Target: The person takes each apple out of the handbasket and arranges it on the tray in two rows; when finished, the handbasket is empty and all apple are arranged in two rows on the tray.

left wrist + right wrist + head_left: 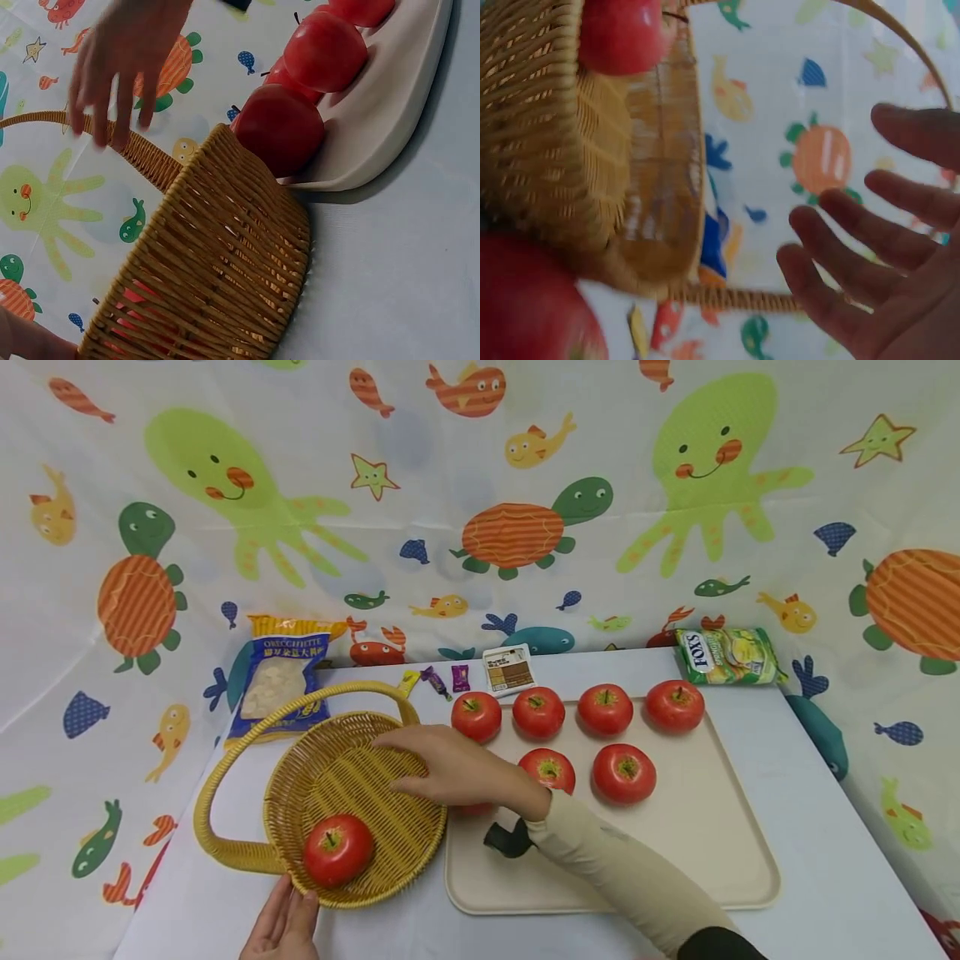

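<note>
While my right hand [450, 768] hovers over the basket [390, 852] with fingers spread and straight, holding nothing, I see one apple [337, 849] lying inside the basket near its front rim. My left hand [283, 927] rests flat against the basket's near edge, fingers relaxed, gripping nothing. Beside the basket, touching its right side, sits the tray [712, 852] with six more apples [624, 772] in view, four in the back row. Both stand on the desk [847, 877].
</note>
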Demonstrator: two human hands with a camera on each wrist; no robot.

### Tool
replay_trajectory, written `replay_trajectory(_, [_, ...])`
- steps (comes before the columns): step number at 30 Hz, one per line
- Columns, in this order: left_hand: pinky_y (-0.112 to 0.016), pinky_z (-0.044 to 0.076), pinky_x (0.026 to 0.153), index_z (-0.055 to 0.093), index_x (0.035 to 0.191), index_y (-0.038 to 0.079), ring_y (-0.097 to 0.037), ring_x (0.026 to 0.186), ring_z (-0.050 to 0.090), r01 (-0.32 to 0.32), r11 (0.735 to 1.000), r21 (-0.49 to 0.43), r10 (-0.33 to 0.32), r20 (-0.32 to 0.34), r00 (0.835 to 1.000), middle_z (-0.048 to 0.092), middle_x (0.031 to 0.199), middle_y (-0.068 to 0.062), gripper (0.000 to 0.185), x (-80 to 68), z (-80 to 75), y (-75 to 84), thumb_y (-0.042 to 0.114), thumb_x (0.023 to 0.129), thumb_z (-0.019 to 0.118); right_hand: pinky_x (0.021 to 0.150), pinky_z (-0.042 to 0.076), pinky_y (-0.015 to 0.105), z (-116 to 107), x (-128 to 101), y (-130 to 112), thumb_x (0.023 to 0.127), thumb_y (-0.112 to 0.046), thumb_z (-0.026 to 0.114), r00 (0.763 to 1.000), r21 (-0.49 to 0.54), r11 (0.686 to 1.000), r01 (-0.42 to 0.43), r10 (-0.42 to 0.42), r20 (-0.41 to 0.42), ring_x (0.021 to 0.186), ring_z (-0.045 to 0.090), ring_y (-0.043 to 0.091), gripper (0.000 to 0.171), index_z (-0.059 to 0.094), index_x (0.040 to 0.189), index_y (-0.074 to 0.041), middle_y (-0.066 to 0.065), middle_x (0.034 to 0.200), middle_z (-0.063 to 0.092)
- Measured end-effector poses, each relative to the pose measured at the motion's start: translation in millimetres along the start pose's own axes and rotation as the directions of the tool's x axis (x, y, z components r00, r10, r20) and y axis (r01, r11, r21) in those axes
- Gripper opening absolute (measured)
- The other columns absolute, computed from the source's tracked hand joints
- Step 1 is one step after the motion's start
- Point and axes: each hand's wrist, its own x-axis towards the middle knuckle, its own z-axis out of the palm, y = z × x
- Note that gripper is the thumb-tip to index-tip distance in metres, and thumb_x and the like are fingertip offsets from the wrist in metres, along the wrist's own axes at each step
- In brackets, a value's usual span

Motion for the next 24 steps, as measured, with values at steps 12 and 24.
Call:
replay_trajectory(12, [-0.020, 0.048, 0.098, 0.044, 0.155, 0.012, -0.028, 0.143, 0.043, 0.012, 1.000, -0.009, -0.012, 0.017, 1.000, 0.039, 0.158, -0.011, 0.058, 5.5, -0.5, -6.1, 0.004, 0.100, 0.060, 0.120, 0.019, 0.015, 60, 95, 6, 0.088, -0.033, 0.082, 0.844, 0.022, 0.996, 0.091, -0.089, 0.528, 0.150, 0.021, 0.001, 0.089, 0.032, 0.161, -0.019, -0.007, 0.164, 0.031])
replay_trajectory(24, [-0.010, 0.050, 0.087, 0.046, 0.154, 0.011, -0.028, 0.143, 0.043, -0.015, 1.000, -0.022, 0.015, 0.022, 1.000, 0.040, 0.157, -0.013, 0.057, 6.6, -2.8, -6.0, 0.006, 0.099, 0.063, 0.110, 0.030, 0.011, 89, 102, 9, 0.081, -0.015, 0.089, 0.692, 0.009, 0.999, 0.042, -0.036, 0.721, 0.136, 0.037, 0.000, 0.099, 0.031, 0.161, -0.021, -0.007, 0.152, 0.043])
